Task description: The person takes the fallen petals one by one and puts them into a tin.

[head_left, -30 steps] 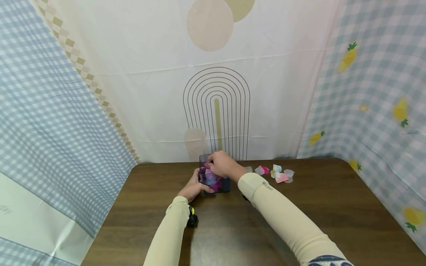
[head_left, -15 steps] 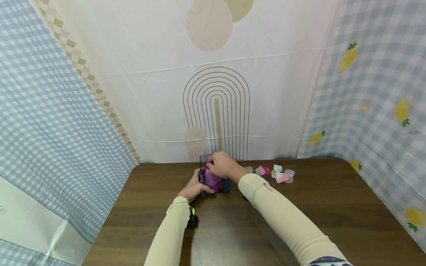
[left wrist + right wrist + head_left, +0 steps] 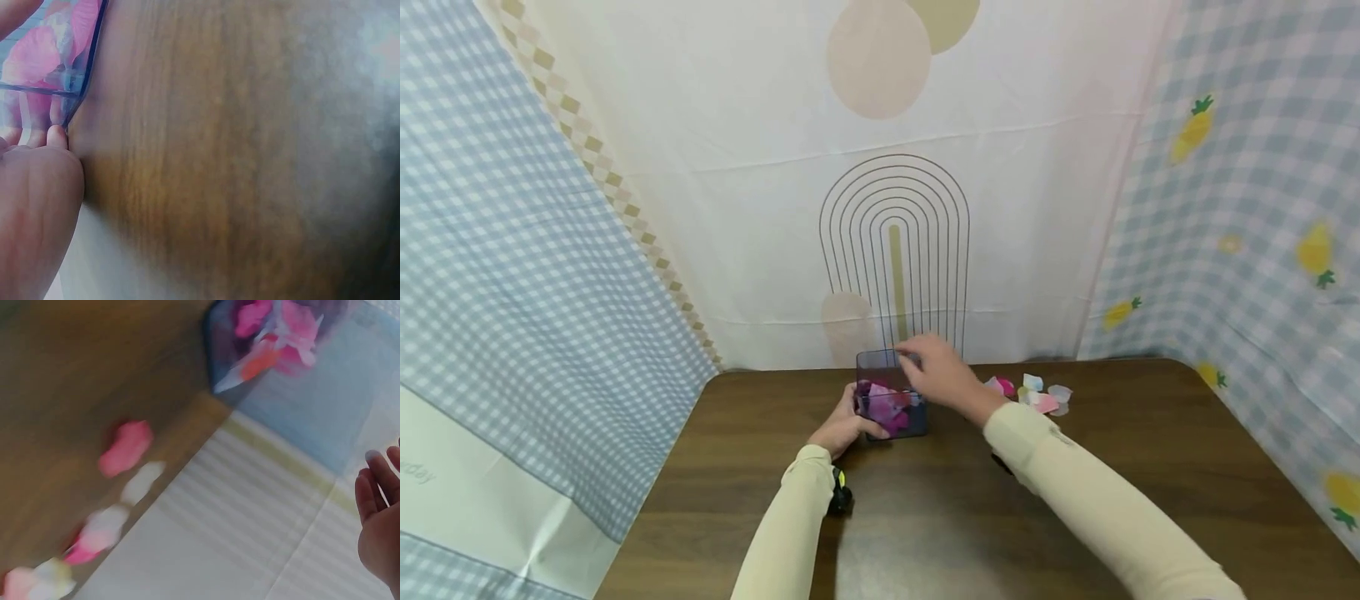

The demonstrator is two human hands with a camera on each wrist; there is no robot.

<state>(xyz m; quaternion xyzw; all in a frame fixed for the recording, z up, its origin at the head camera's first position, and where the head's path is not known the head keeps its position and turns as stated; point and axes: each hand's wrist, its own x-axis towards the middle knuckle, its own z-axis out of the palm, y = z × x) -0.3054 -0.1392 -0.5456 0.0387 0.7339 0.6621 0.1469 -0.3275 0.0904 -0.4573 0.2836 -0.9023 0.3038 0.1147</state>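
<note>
A see-through, dark-tinted plastic box [image 3: 916, 423] stands near the back edge of the table, with pink and purple petals [image 3: 886, 408] heaped inside. My left hand [image 3: 841, 427] grips it from the left, thumb along its front; in the left wrist view that hand's fingers show through the clear wall beside pink petals [image 3: 32, 55]. Over the box's right rim hovers my right hand [image 3: 942, 371]. The right wrist view shows its fingers [image 3: 381, 478] loosely bent with nothing between them. Orange and white petals lie among the pink ones in the box there.
Loose petals [image 3: 1041, 398] in white, pink and pale blue lie on the wooden table [image 3: 1000, 517] right of the box. A red-pink petal [image 3: 127, 449] and a white petal [image 3: 142, 483] sit nearest it. A patterned cloth [image 3: 760, 250] hangs close behind the table.
My right hand has come up out of the box and shifted right. The left hand keeps its grip on the box, which stays in place.
</note>
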